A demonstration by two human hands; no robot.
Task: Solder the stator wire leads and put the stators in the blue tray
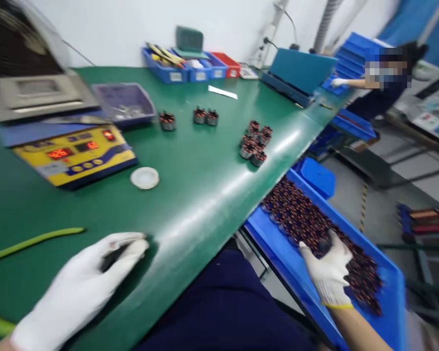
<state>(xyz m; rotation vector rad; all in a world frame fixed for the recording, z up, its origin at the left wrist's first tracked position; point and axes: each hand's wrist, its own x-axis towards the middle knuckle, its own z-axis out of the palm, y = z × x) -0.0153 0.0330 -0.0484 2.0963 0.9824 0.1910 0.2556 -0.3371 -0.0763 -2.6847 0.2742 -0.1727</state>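
My left hand (91,275), in a white glove, rests over the green bench with thumb and fingertips pinched together. A dark patch shows inside the curl of its fingers; whether it is an object or shadow I cannot tell. Down at the right, my gloved right hand (329,270) reaches into a blue tray (267,239) of copper-wound motor stators (296,209), its thumb and fingers spread over them. A dark stator top lies between thumb and fingers, not visibly gripped. On the bench stand a cluster of stators (255,141), a pair (205,117) and a single one (167,121).
A yellow soldering station (76,156), white round lid (145,178) and purple bin (126,105) are at left, near a green tube (36,242). Small blue bins (168,73) and a red bin (227,64) line the wall. A co-worker (384,83) sits far right.
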